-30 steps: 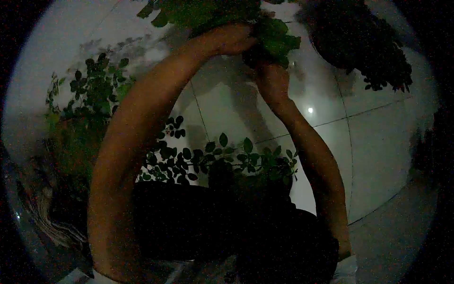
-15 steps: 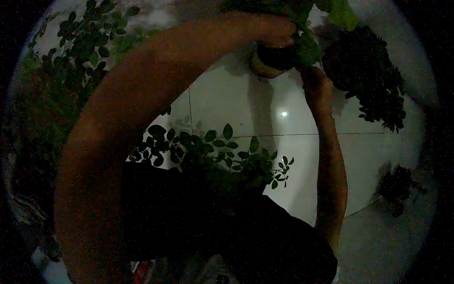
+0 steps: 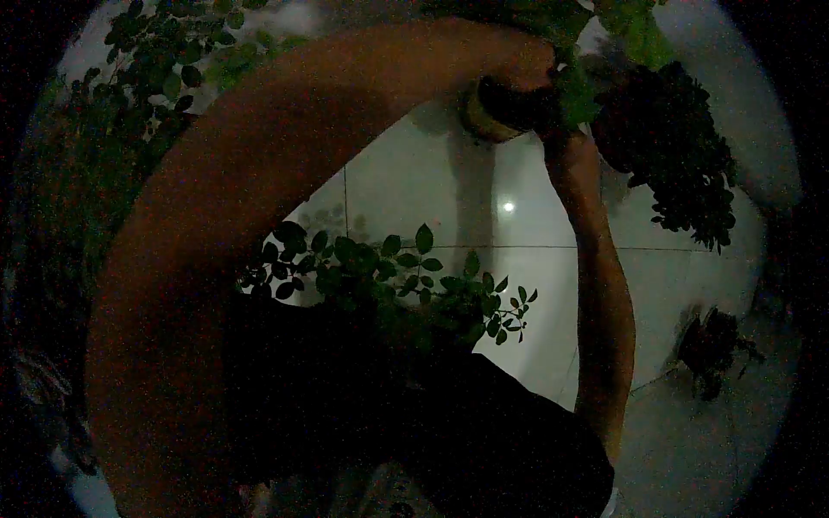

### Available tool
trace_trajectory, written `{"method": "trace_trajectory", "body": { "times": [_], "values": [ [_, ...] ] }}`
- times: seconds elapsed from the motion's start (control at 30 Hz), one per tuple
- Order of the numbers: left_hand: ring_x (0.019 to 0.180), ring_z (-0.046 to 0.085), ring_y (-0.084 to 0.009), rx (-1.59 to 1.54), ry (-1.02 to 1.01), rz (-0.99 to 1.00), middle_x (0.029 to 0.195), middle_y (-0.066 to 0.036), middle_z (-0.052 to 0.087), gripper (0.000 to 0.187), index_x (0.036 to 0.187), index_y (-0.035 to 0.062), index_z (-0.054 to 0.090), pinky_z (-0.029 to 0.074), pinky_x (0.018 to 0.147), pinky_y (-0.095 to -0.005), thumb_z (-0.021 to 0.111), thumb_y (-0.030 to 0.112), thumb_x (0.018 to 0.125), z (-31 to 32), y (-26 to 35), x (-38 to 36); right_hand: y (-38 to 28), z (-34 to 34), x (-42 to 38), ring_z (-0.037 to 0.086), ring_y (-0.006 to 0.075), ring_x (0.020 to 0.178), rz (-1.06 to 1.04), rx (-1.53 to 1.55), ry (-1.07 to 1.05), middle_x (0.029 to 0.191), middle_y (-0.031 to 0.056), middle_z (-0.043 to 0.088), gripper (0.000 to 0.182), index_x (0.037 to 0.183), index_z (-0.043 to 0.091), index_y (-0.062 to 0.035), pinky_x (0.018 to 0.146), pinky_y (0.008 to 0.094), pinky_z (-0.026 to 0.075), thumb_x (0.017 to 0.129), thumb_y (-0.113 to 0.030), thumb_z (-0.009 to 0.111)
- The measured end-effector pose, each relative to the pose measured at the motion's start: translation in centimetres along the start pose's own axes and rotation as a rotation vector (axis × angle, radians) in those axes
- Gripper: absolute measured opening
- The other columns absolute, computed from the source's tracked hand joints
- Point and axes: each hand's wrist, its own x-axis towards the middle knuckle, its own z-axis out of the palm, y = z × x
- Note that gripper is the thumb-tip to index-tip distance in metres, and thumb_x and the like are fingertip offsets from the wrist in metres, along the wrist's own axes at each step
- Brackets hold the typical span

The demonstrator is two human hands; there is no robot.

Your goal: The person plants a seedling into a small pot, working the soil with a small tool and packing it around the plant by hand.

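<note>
The scene is very dark. My left hand [image 3: 525,69] reaches across the top of the view, over the rim of a plant pot [image 3: 488,119] with a pale yellowish side. Just right of the pot, my right hand [image 3: 570,145] is raised near green leaves [image 3: 575,97]. Both hands are close together at the pot's dark contents and foliage. Shadow and leaves hide the fingers of both, so their grip does not show.
A dark bushy plant [image 3: 669,142] lies right of the hands. Nearer me is a leafy plant [image 3: 414,276] by my dark clothing. More foliage [image 3: 164,78] stands at upper left. A dark clump [image 3: 715,350] sits on the pale tiled floor [image 3: 414,181].
The view has shifted slightly. My left hand has moved a little right and my right hand a little left, bringing them closer together. The pot stays nearly in place.
</note>
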Motion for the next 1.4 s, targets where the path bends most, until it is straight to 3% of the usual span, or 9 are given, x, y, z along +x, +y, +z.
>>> {"method": "trace_trajectory", "body": {
  "times": [0.37,0.67,0.73,0.83,0.93,1.1,1.2,1.3,1.4],
  "values": [
    [0.081,0.068,-0.0377,-0.01,-0.005,-0.012,0.091,-0.023,0.071,0.037,0.101,-0.0025,0.071,0.055,0.077,-0.0511,0.056,0.031,0.1,0.4,1.2,1.7,0.8,-4.6,-0.5,0.067,0.0458,0.079,0.071,-0.016,-0.014,0.088,0.023,0.07,0.015,0.094,0.073,-0.0036,0.064,0.0509,0.053,0.09,-0.017,0.067],
    [0.081,0.068,-0.0377,-0.007,0.012,0.011,0.092,-0.023,0.071,0.037,0.101,-0.0024,0.071,0.055,0.077,-0.0511,0.056,0.031,0.1,0.1,-0.2,0.5,1.4,2.6,-1.0,0.068,0.0415,0.075,-0.07,-0.089,0.135,0.085,0.0224,0.07,0.016,0.094,0.072,-0.0057,0.062,0.0502,0.053,0.087,-0.02,0.073],
    [0.082,0.068,-0.0377,0.0,0.012,0.015,0.092,-0.023,0.071,0.037,0.101,-0.0024,0.071,0.054,0.077,-0.0511,0.056,0.031,0.1,0.1,-0.2,0.4,0.7,-1.4,-0.2,0.068,0.0461,0.079,-0.02,0.016,-0.038,0.083,0.0262,0.069,0.015,0.087,0.068,-0.0002,0.063,0.0496,0.053,0.087,-0.015,0.072],
    [0.082,0.068,-0.0377,0.002,0.012,0.014,0.092,-0.023,0.071,0.037,0.102,-0.0023,0.071,0.054,0.078,-0.0511,0.056,0.031,0.1,1.0,0.0,-0.1,-2.8,-1.7,-1.1,0.066,0.0468,0.076,0.128,0.239,0.163,0.082,0.0258,0.068,0.019,0.086,0.068,0.0001,0.063,0.0517,0.052,0.09,-0.018,0.072],
    [0.082,0.068,-0.0377,-0.008,0.015,0.021,0.093,-0.023,0.071,0.037,0.102,-0.0023,0.071,0.054,0.078,-0.0511,0.056,0.031,0.1,0.7,-0.4,-0.3,-6.4,-3.6,-0.4,0.066,0.0467,0.077,0.126,0.03,-0.006,0.086,0.0239,0.07,0.015,0.097,0.067,-0.0005,0.066,0.0493,0.054,0.089,-0.012,0.071],
    [0.083,0.067,-0.0377,-0.005,0.009,0.031,0.093,-0.023,0.071,0.037,0.102,-0.0023,0.071,0.054,0.078,-0.0511,0.056,0.031,0.1,0.9,-0.1,-1.3,-4.5,-0.1,-1.0,0.064,0.0471,0.075,-0.071,0.084,0.195,0.083,0.0245,0.069,0.015,0.1,0.067,-0.0011,0.065,0.0496,0.052,0.091,-0.014,0.069],
    [0.083,0.067,-0.0377,-0.008,0.016,0.028,0.093,-0.023,0.071,0.037,0.102,-0.0022,0.071,0.054,0.078,-0.0511,0.056,0.031,0.1,0.9,-0.2,-1.2,-3.5,0.8,-1.2,0.066,0.0438,0.085,0.133,0.073,0.002,0.092,0.0213,0.07,0.015,0.098,0.07,-0.0033,0.067,0.055,0.052,0.085,-0.012,0.066],
    [0.083,0.067,-0.0377,-0.006,0.02,0.039,0.094,-0.023,0.071,0.036,0.102,-0.0022,0.071,0.054,0.078,-0.0512,0.056,0.031,0.1,0.5,-0.4,-0.5,-4.2,1.9,-0.7,0.066,0.0435,0.069,-0.048,-0.118,0.157,0.081,0.0195,0.07,0.012,0.09,0.071,-0.0031,0.06,0.0532,0.052,0.085,-0.013,0.066],
    [0.083,0.067,-0.0377,0.003,0.024,0.03,0.094,-0.023,0.071,0.036,0.102,-0.0022,0.071,0.054,0.079,-0.0512,0.056,0.031,0.1,0.5,-0.4,-0.6,-3.7,0.6,-1.2,0.066,0.0415,0.065,0.024,0.11,0.193,0.077,0.0183,0.07,0.01,0.085,0.07,-0.0027,0.057,0.052,0.052,0.083,-0.011,0.065]
  ]
}}
